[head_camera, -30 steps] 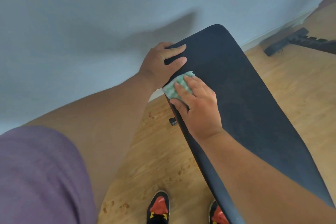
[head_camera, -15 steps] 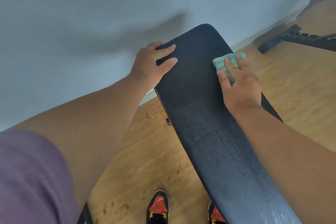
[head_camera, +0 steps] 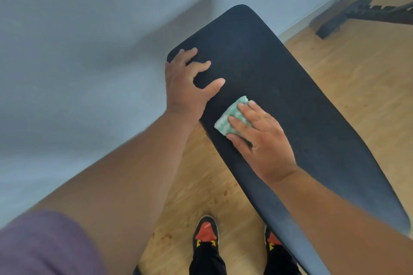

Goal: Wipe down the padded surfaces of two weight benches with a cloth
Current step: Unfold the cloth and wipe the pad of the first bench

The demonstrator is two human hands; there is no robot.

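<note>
A black padded bench [head_camera: 295, 100] slopes from the lower right up to the wall. A folded green-and-white cloth [head_camera: 224, 119] lies on the pad near its left edge. My right hand [head_camera: 263, 140] presses the cloth flat with straight fingers, and the thumb lies along the cloth's near edge. My left hand [head_camera: 186, 87] rests on the pad's upper left corner. Its fingertips and thumb sit arched on the padding and its palm hangs over the edge.
A grey wall runs behind the bench. The black metal frame of another bench [head_camera: 357, 15] lies on the wooden floor [head_camera: 362, 78] at the top right. My two shoes [head_camera: 205, 233] stand below the pad's left side.
My right hand has swept the cloth from the pad's right edge back across to its left side. My left hand stayed at the corner, and its fingers now arch more.
</note>
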